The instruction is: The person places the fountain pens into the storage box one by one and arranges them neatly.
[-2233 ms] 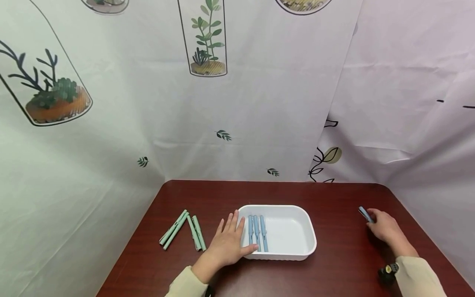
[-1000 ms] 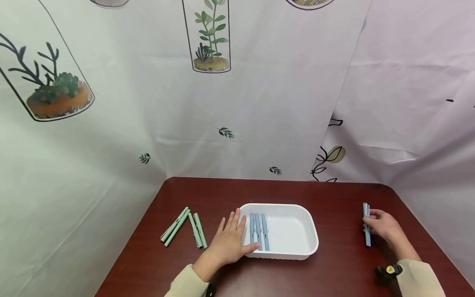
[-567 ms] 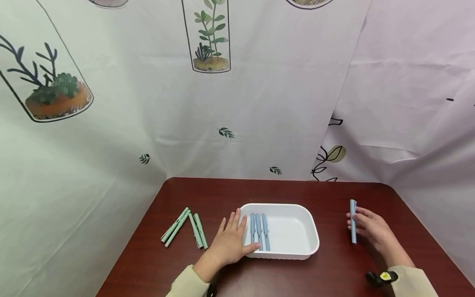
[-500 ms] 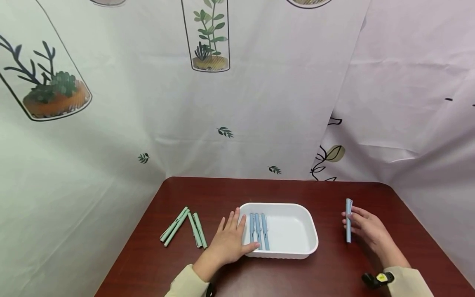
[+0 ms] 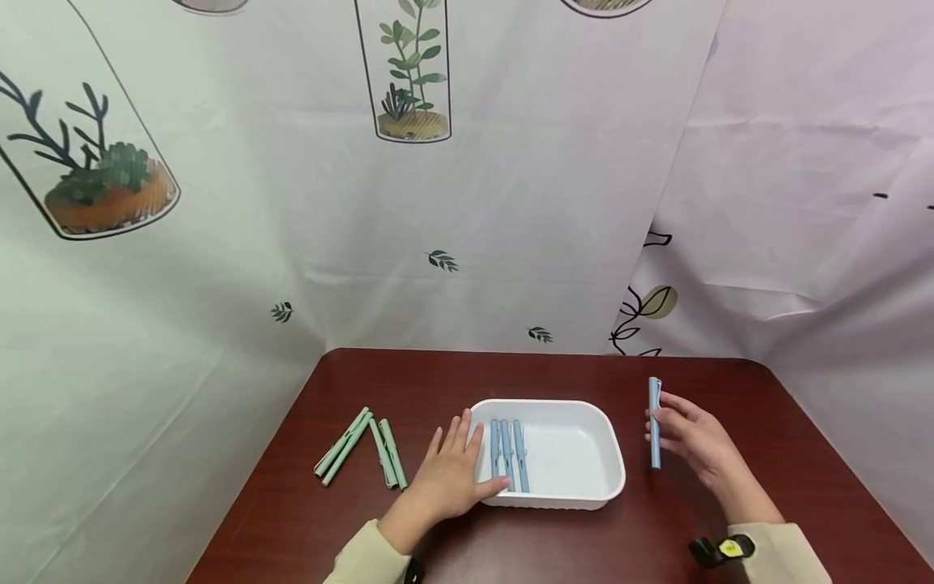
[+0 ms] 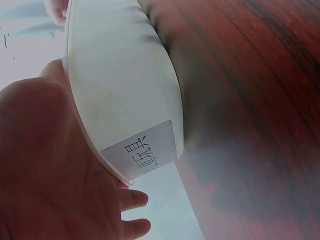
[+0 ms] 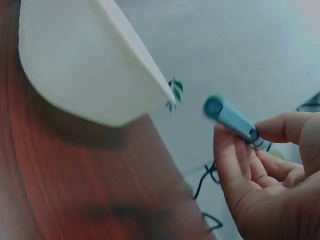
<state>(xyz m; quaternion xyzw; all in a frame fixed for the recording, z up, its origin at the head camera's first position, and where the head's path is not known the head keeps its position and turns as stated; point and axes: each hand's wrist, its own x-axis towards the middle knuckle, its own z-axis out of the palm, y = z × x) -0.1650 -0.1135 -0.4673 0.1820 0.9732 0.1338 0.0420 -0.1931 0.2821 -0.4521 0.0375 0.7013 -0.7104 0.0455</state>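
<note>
A white plastic tray (image 5: 576, 454) stands mid-table with three light blue pens (image 5: 507, 454) lying side by side at its left end. My left hand (image 5: 447, 478) rests on the tray's left rim, fingers spread and straight. In the left wrist view, the palm lies along the rim, above a label (image 6: 142, 150) with printed characters on the tray's wall. To the right of the tray, my right hand (image 5: 693, 438) pinches another light blue pen (image 5: 653, 426) between thumb and fingers, held above the table. The right wrist view shows this blue pen (image 7: 231, 119) end-on, level with the tray's rim.
Several green pens (image 5: 365, 446) lie in two pairs on the dark red table (image 5: 627, 543), left of my left hand. A white cloth (image 5: 511, 203) printed with plants hangs behind the table and along its sides.
My right hand has lifted the blue pen at the table's right side, turned it upright in view and carried it left toward the tray. The left hand has stayed on the rim.
</note>
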